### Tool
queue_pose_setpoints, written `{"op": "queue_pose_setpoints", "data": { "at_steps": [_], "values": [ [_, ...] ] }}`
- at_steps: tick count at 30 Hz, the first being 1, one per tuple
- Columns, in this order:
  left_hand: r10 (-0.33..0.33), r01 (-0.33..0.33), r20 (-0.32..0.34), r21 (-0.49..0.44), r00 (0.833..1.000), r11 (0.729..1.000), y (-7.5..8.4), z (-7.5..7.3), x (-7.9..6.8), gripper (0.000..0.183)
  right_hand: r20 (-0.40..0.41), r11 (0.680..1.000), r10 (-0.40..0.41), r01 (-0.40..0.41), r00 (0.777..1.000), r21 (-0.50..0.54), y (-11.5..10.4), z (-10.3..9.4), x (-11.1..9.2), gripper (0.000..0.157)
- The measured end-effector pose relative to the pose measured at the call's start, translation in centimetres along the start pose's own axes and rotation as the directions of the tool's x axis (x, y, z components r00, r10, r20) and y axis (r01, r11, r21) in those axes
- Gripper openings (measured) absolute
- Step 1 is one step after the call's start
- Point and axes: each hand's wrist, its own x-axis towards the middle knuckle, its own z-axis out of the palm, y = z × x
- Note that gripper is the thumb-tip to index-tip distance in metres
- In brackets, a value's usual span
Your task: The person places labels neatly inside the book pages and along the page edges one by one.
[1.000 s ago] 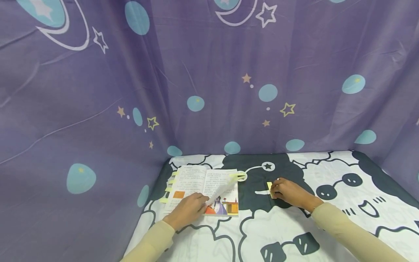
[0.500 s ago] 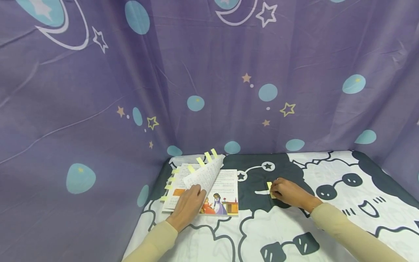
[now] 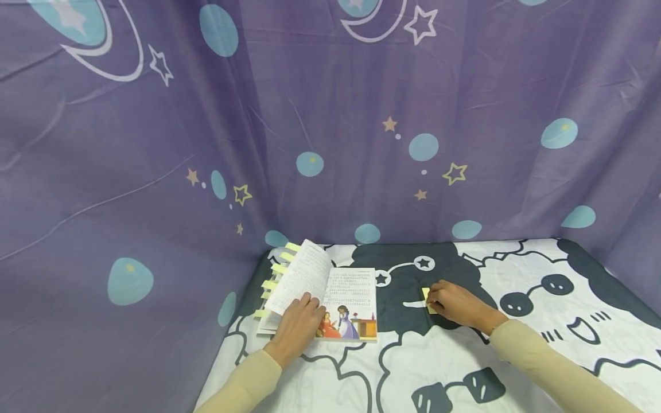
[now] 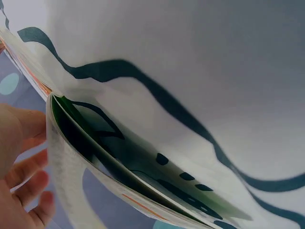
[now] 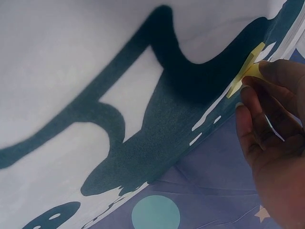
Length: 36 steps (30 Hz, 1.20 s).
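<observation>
An open book (image 3: 353, 287) lies at the left of the patterned cloth, with a picture of two figures on its right page. Its left-hand page (image 3: 302, 275) stands up from the pages beneath, bent over. My left hand (image 3: 296, 324) touches the lower part of that page. In the left wrist view the fingers (image 4: 31, 181) are spread and loosely bent beside the curved page (image 4: 64, 162). To the right of the book, my right hand (image 3: 454, 303) pinches the top strip of a yellow sticky note (image 5: 252, 71) between thumb and finger, at the sticky note pad (image 5: 234, 88).
Several yellow tabs (image 3: 279, 268) stick out from the book's left edge. Under everything lies a black-and-white cartoon cloth (image 3: 423, 355). A purple curtain (image 3: 341, 201) with stars and moons hangs behind and along the left side.
A page with yellow tabs has swung from the right side of the book over to the left. My left hand has shifted slightly left with it. The right hand stays at the pad.
</observation>
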Motion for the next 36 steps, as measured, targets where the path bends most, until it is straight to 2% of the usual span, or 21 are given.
{"op": "queue_pose_setpoints", "data": {
  "at_steps": [5, 10, 16, 20, 25, 31, 36],
  "values": [
    [-0.022, 0.026, 0.073, -0.053, 0.997, 0.998, -0.1, 0.1, -0.1, 0.016, -0.027, 1.000, -0.016, 0.016, 1.000, 0.003, 0.0, 0.0, 0.1, 0.018],
    [-0.033, 0.046, 0.113, -0.113, 0.993, 0.993, -0.4, 0.4, -0.5, 0.018, -0.050, 1.000, -0.024, 0.024, 0.998, -0.004, 0.0, 0.2, 0.5, 0.017],
    [-0.087, 0.126, 0.167, -0.242, 0.982, 0.962, -0.9, 0.8, -1.1, 0.023, -0.061, 0.997, -0.025, 0.020, 0.998, -0.079, -0.1, 0.4, 1.1, 0.014],
    [-0.110, 0.162, 0.188, -0.291, 0.976, 0.943, -1.1, 0.9, -1.3, 0.030, -0.065, 0.992, -0.022, 0.014, 0.998, -0.125, 0.0, 0.6, 1.4, 0.014],
    [-0.098, 0.163, 0.208, -0.324, 0.973, 0.932, -1.4, 0.7, -1.5, 0.036, -0.063, 0.981, 0.003, -0.016, 0.998, -0.195, 0.0, 0.7, 1.7, 0.017],
    [-0.094, 0.196, 0.280, -0.365, 0.955, 0.910, -1.7, 0.3, -1.5, 0.041, -0.069, 0.957, 0.081, -0.097, 0.994, -0.272, -0.3, 0.7, 2.1, 0.016],
    [-0.071, 0.193, 0.301, -0.395, 0.951, 0.898, -2.1, 0.2, -1.6, 0.042, -0.073, 0.944, 0.123, -0.139, 0.990, -0.298, -0.4, 0.8, 2.5, 0.015]
  ]
}}
